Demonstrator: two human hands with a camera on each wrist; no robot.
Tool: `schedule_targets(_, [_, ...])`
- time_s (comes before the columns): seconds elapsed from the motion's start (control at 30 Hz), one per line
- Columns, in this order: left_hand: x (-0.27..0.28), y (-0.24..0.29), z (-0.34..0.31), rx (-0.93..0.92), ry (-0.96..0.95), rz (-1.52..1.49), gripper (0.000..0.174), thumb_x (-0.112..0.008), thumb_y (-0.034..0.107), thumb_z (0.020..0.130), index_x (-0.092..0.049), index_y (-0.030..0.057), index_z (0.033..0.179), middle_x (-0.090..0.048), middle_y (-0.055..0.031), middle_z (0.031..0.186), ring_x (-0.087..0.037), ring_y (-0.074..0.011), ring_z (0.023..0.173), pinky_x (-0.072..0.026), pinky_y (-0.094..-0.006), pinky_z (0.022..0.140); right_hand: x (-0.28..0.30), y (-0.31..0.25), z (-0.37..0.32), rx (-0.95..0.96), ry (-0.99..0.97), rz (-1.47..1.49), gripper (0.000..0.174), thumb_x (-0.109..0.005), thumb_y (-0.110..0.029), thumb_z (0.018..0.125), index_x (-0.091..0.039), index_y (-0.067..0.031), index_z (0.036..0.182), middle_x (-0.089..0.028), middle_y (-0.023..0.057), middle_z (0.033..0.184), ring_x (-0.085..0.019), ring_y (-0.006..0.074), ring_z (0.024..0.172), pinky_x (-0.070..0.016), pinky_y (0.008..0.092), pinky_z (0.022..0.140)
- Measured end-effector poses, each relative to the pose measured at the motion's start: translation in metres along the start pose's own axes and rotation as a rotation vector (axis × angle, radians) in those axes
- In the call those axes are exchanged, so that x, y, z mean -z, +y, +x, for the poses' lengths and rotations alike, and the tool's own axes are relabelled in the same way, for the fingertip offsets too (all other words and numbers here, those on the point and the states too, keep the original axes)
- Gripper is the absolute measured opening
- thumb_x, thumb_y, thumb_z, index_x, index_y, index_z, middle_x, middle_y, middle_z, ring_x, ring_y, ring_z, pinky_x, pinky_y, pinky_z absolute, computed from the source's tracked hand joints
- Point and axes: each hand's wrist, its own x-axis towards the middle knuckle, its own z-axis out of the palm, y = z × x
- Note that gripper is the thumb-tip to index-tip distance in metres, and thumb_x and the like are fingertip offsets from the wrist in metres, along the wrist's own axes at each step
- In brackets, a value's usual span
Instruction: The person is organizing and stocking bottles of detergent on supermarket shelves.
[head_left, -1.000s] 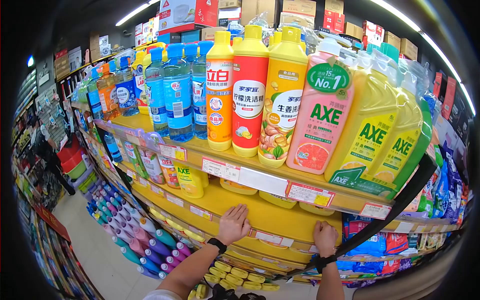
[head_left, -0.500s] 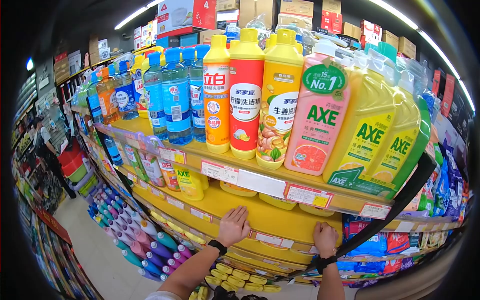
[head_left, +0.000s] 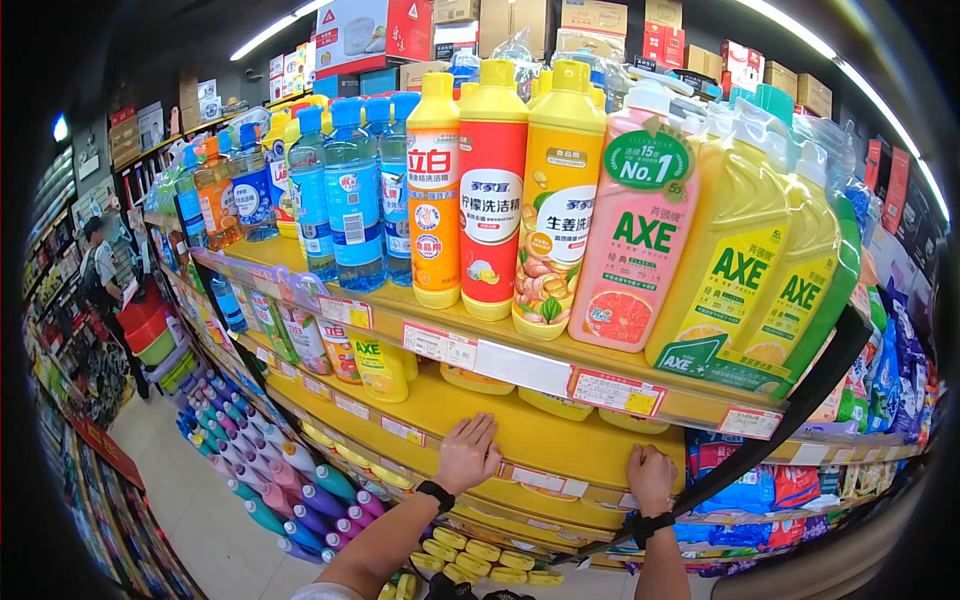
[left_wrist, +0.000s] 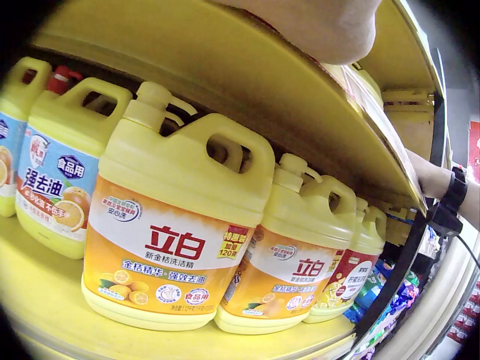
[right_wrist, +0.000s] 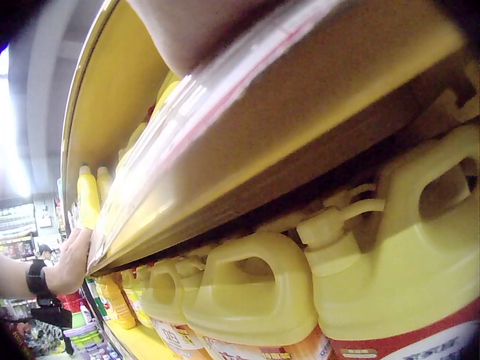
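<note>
In the head view my left hand (head_left: 468,455) rests palm down on a yellow shelf (head_left: 560,440), its fingers extended toward the back and nothing in its grasp. My right hand (head_left: 652,478) rests at the same shelf's front edge farther right, fingers loosely curled and holding nothing. Each wrist wears a black band. Set back on this shelf are several yellow jugs, mostly hidden by the shelf above. A yellow AXE bottle (head_left: 379,368) stands left of my left hand. In the left wrist view, large yellow detergent jugs (left_wrist: 176,225) with orange labels fill the shelf below the hands.
Above the hands, a shelf holds a red-labelled detergent bottle (head_left: 491,190), a pink AXE pump bottle (head_left: 640,220) and blue bottles (head_left: 353,200). A black shelf post (head_left: 740,465) slants down at right. Several colourful bottles (head_left: 290,480) stand low left; another person (head_left: 105,280) is in the aisle.
Both hands keep their places on the shelf. The head view has tilted slightly, so the upper bottles sit a little lower. The person in the aisle has shifted position.
</note>
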Motion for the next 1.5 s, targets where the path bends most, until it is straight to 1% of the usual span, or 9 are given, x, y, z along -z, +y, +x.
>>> schedule_targets(0.67, [0.003,0.001,0.001,0.000,0.000,-0.021,0.034,-0.055,0.018,0.085,-0.068,-0.0070,0.104,-0.068,-0.0229,0.113,-0.064,-0.0350,0.110,-0.0478,-0.0451,0.098,0.002,0.001,0.001,-0.003,-0.034,0.009,0.034,-0.058,-0.027,0.092,-0.064,-0.0015,0.070,-0.065,0.0246,0.070,-0.064,0.0449,0.069,-0.0498,0.0540,0.066])
schedule_targets(0.77, [0.003,0.001,0.002,-0.011,-0.004,-0.028,0.033,-0.056,0.017,0.085,-0.068,-0.0077,0.103,-0.068,-0.0237,0.112,-0.064,-0.0361,0.109,-0.0480,-0.0450,0.098,-0.006,0.006,0.001,0.035,0.045,0.019,0.035,-0.060,-0.027,0.091,-0.061,-0.0017,0.068,-0.063,0.0228,0.066,-0.062,0.0459,0.067,-0.0468,0.0551,0.062])
schedule_targets(0.8, [0.006,0.002,0.003,0.005,-0.038,-0.057,0.033,-0.057,0.017,0.085,-0.067,-0.0081,0.104,-0.067,-0.0249,0.114,-0.062,-0.0369,0.112,-0.0468,-0.0461,0.099,-0.001,0.003,0.002,0.017,-0.007,0.013,0.033,-0.058,-0.027,0.092,-0.064,-0.0018,0.072,-0.065,0.0253,0.071,-0.064,0.0461,0.070,-0.0495,0.0548,0.066])
schedule_targets(0.9, [0.007,-0.003,0.005,0.025,-0.143,-0.079,0.038,-0.059,0.017,0.084,-0.062,-0.0082,0.112,-0.061,-0.0252,0.123,-0.055,-0.0365,0.122,-0.0412,-0.0492,0.105,-0.002,0.004,0.002,0.010,-0.023,-0.003,0.033,-0.058,-0.027,0.092,-0.064,-0.0017,0.073,-0.065,0.0251,0.071,-0.064,0.0467,0.069,-0.0495,0.0551,0.067])
schedule_targets(1.0, [0.029,0.003,0.033,0.011,-0.102,-0.059,0.045,-0.061,0.017,0.083,-0.057,-0.0076,0.120,-0.054,-0.0248,0.132,-0.047,-0.0357,0.130,-0.0343,-0.0525,0.109,0.000,0.003,0.002,0.005,-0.043,-0.004,0.034,-0.057,-0.028,0.093,-0.065,-0.0016,0.073,-0.066,0.0251,0.071,-0.064,0.0464,0.070,-0.0494,0.0552,0.067])
schedule_targets(1.1, [0.048,0.004,0.068,-0.021,-0.006,0.034,0.050,-0.064,0.021,0.084,-0.053,-0.0044,0.126,-0.052,-0.0236,0.133,-0.045,-0.0374,0.129,-0.0322,-0.0534,0.109,0.000,0.003,0.002,0.004,-0.048,-0.008,0.035,-0.057,-0.029,0.093,-0.065,-0.0017,0.073,-0.066,0.0250,0.071,-0.064,0.0461,0.070,-0.0494,0.0552,0.068])
schedule_targets(1.2, [0.052,-0.005,0.097,-0.071,0.066,0.126,0.044,-0.067,0.022,0.083,-0.059,0.0010,0.121,-0.056,-0.0214,0.127,-0.050,-0.0393,0.122,-0.0361,-0.0536,0.105,0.001,0.002,0.002,0.006,-0.042,-0.012,0.035,-0.057,-0.029,0.093,-0.065,-0.0017,0.073,-0.066,0.0247,0.071,-0.064,0.0459,0.070,-0.0495,0.0550,0.068])
schedule_targets(1.4, [0.047,-0.015,0.131,-0.035,-0.195,0.098,0.035,-0.069,0.027,0.083,-0.067,0.0106,0.114,-0.067,-0.0162,0.110,-0.062,-0.0355,0.103,-0.0488,-0.0475,0.090,-0.002,0.006,0.001,0.006,-0.039,-0.006,0.034,-0.056,-0.029,0.092,-0.065,-0.0021,0.073,-0.066,0.0239,0.070,-0.065,0.0451,0.070,-0.0499,0.0541,0.068])
schedule_targets(1.5, [0.030,-0.026,0.138,-0.113,-0.079,0.123,0.026,-0.068,0.023,0.080,-0.069,0.0093,0.102,-0.068,-0.0142,0.102,-0.065,-0.0345,0.094,-0.0501,-0.0472,0.084,0.001,0.004,0.002,0.000,-0.049,0.003,0.034,-0.056,-0.029,0.092,-0.066,-0.0024,0.073,-0.066,0.0234,0.070,-0.065,0.0446,0.070,-0.0501,0.0536,0.069])
